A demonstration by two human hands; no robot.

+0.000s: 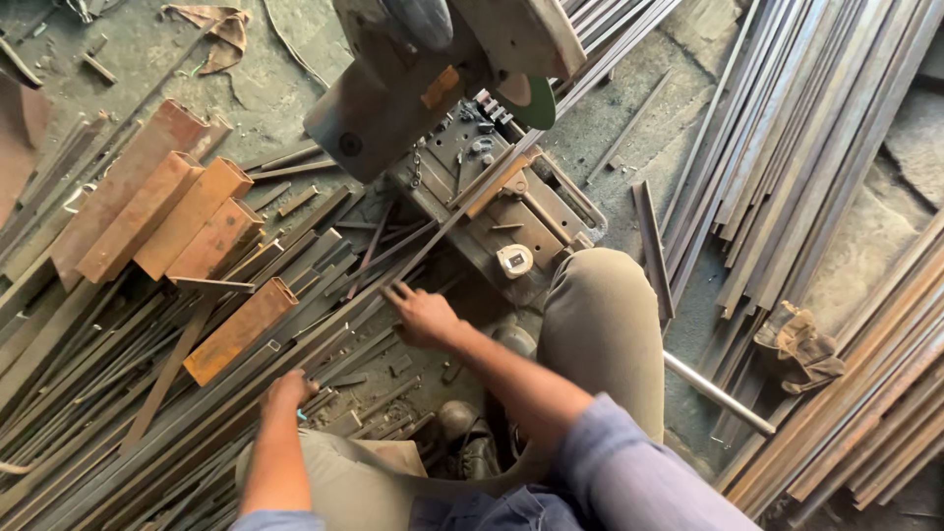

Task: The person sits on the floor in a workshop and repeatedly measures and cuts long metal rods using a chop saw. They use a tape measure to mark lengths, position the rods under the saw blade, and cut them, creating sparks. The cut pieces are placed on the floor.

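Head view: the right hand (425,317), fingers spread, rests on a long bar (339,310) feeding the saw (433,69) (left hand (287,391) steadies it, grip unclear), so alignment seems next.

The person wears a blue shirt with short sleeves (629,462) — the cloth looks soft and a bit faded. The trousers (600,324) are a dull tan colour. On one foot sits a dark, dusty shoe (472,433) — worn and scuffed.
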